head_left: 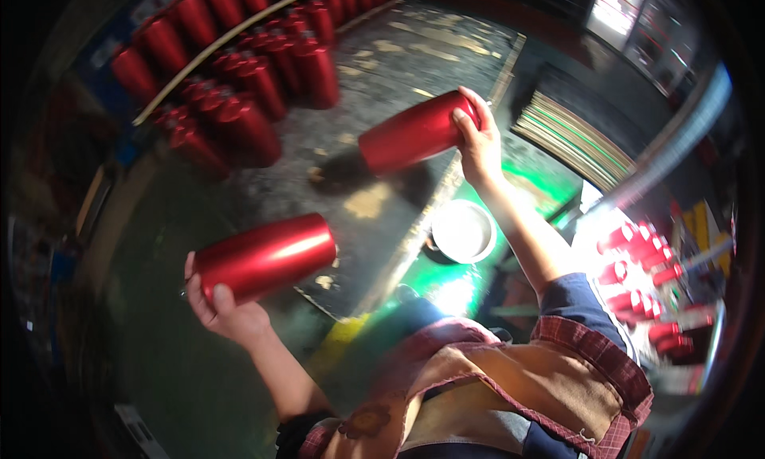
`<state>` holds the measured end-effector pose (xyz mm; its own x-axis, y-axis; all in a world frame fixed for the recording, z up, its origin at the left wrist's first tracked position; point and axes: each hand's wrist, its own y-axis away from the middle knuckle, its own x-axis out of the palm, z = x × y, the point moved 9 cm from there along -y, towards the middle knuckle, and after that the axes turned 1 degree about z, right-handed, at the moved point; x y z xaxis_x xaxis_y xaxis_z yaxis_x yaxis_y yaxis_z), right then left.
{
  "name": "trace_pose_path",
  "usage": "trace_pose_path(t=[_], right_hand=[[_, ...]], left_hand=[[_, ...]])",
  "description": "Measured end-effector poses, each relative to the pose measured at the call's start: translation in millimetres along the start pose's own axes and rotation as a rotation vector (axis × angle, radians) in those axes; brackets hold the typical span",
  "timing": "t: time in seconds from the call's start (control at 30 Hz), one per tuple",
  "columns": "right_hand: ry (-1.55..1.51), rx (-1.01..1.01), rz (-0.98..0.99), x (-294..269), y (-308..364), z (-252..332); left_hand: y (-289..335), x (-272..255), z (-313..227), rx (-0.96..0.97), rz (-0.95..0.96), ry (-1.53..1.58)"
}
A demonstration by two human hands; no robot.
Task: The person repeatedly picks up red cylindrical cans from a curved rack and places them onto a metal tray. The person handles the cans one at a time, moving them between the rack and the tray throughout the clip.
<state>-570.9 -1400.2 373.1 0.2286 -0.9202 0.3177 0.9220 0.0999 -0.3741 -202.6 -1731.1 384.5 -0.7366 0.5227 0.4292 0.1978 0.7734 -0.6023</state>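
My left hand [231,315] is wrapped around one end of a glossy red metal bottle [267,256], with the thumb on the near side. The bottle lies tilted in the air near the corner of a worn dark tabletop [374,228]. My right hand [480,144] grips a second red metal bottle [410,132] by its right end, thumb across the top, and holds it above the same tabletop, where a shadow falls. Both bottles are held nearly sideways, apart from each other. The ends inside my hands are mostly hidden.
Several similar red bottles [255,84] stand at the far left, alongside a long pale rail [239,33]. A round white bowl [462,231] sits right of the tabletop edge. Stacked flat sheets [570,140] lie farther right. More red bottles [637,260] appear in bright light.
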Motion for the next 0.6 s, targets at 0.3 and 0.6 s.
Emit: trace_pose_path(t=[0.3,0.6], right_hand=[[-0.707,0.431,-0.108,-127,18,-3],[-1.153,0.854,-0.416,-248,-21,-137]], left_hand=[[183,178,63,-1.006,0.233,0.623],[408,360,269,-1.99,0.181,1.133]])
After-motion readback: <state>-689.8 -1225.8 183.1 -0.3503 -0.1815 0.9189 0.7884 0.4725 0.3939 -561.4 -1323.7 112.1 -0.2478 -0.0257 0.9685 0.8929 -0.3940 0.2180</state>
